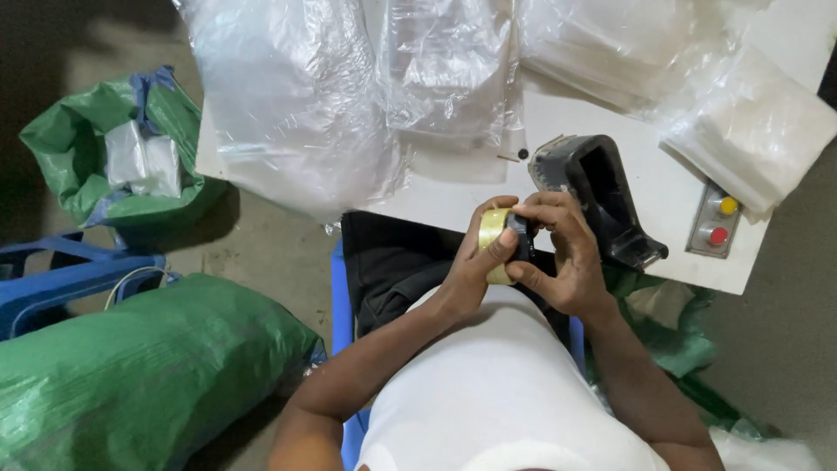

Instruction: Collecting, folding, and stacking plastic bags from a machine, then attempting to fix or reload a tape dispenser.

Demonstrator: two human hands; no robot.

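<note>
The hands (pixel 523 253) hide most of the tape roll (pixel 493 228).

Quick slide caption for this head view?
Both hands, left hand and right hand, hold a tape roll beside a black dispenser.

Head camera, steeply downward, seemingly close.

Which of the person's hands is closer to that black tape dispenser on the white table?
The right hand. It sits just beside the black tape dispenser, its fingers nearly at the base. The left hand is farther off on the other side, and both hands grip a roll of tape.
</note>
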